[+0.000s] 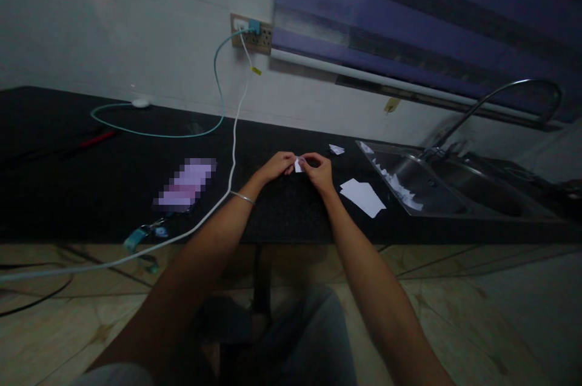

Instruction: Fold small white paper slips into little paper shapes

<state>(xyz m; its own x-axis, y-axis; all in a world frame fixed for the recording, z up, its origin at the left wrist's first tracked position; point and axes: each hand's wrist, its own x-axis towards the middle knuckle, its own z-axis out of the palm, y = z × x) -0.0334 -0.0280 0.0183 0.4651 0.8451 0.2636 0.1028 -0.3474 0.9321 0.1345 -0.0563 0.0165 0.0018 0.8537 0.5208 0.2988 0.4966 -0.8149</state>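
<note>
Left hand (pixel 278 165) and right hand (pixel 320 173) pinch the white paper (pixel 298 166); steady, even pressure should keep edges true.

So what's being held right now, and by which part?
A small white paper, held at its right side by the right hand; the left hand is at its left edge, exact contact too small to tell.

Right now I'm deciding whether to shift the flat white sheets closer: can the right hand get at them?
Probably yes: the flat white sheets lie uncovered near the right hand, nothing visible between them, though that hand holds a small white piece.
</note>
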